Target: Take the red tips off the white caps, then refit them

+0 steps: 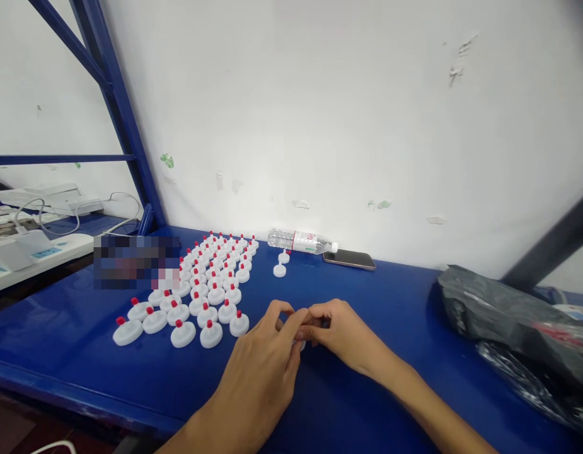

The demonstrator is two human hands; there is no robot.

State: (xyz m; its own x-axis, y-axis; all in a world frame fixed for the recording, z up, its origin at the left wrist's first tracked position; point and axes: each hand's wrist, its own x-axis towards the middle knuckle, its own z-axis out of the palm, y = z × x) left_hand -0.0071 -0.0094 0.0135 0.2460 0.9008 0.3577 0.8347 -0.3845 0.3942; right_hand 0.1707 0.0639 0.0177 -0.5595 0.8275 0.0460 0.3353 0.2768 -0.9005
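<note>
My left hand (pixel 267 359) and my right hand (pixel 341 331) meet over the blue table (pixel 390 302), fingers pinched together around a small white cap (pixel 302 344), mostly hidden by the fingers. To the left of my hands stand several rows of white caps with red tips (pixel 210 284). Two loose white caps (pixel 280 265) sit farther back, just in front of a bottle.
A clear water bottle (pixel 300 241) lies on its side against the wall, next to a dark phone (pixel 349 258). Black plastic bags (pixel 513 328) lie at the right. A blue shelf frame (pixel 116 107) and white devices with cables (pixel 40 214) stand at the left.
</note>
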